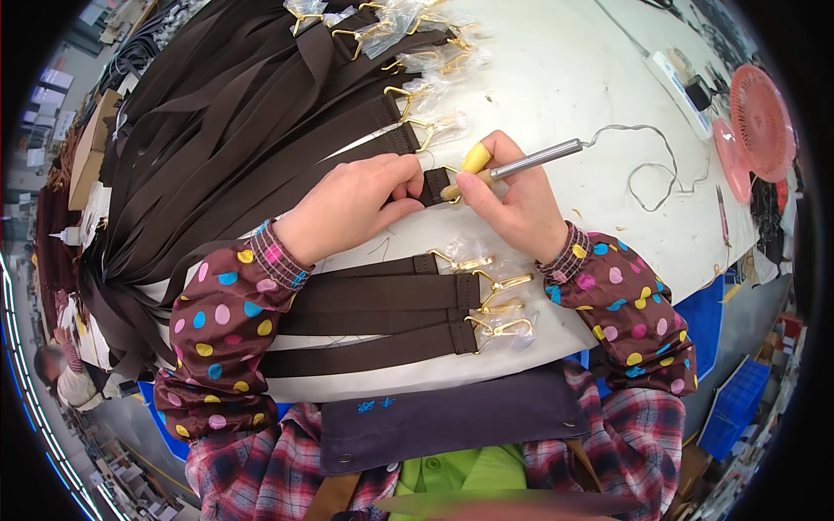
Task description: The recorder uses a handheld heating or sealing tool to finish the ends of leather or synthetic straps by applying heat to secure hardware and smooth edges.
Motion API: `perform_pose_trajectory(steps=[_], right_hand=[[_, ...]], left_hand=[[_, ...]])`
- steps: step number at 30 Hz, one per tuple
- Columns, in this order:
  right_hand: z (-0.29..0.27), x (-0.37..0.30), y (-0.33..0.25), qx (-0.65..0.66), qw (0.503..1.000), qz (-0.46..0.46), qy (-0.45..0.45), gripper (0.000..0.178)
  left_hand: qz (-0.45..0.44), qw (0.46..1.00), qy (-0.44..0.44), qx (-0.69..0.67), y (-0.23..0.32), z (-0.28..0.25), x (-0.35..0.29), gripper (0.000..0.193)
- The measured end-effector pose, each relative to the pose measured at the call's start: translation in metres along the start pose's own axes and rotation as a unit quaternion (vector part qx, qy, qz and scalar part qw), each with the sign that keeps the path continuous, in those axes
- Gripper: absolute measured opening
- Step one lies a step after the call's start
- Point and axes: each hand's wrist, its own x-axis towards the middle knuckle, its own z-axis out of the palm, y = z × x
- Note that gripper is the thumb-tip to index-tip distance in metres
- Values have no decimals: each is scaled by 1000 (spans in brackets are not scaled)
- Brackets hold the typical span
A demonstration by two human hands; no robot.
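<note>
My left hand (pixel 352 204) is closed on the end of a dark brown webbing strap (pixel 435 187), thumb and fingers pressing it near the stitched fold. A gold metal hook is partly hidden at that end. In my right hand (pixel 526 208) is a pen-shaped corded tool (pixel 540 159) with a silver barrel, its tip touching or very close to the strap end. A yellow cover (pixel 476 158) sits on a finger of this hand. Beyond my left hand lie many similar straps (pixel 234 122), their gold hooks wrapped in clear plastic. Several finished-looking straps (pixel 382 300) lie nearer me.
The tool's thin grey cord (pixel 667 143) loops across the white tabletop (pixel 556 78). A white power strip (pixel 682 94) and a pink fan (pixel 760 122) stand at the far right. Blue crates (pixel 734 408) are on the floor at right. Another person (pixel 74 382) is at far left.
</note>
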Motion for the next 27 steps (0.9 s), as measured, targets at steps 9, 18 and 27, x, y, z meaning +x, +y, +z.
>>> perform_pose_trajectory(steps=[9, 18, 27], right_hand=[[2, 0, 5, -27, 1000, -2, 2, 21], [5, 0, 5, -38, 999, 5, 1, 22], [0, 5, -2, -38, 999, -3, 29, 20]], left_hand=[[-14, 998, 58, -27, 1, 6, -4, 12], [-9, 997, 72, -30, -1, 9, -5, 11], [-57, 989, 87, -102, -1, 9, -3, 12]])
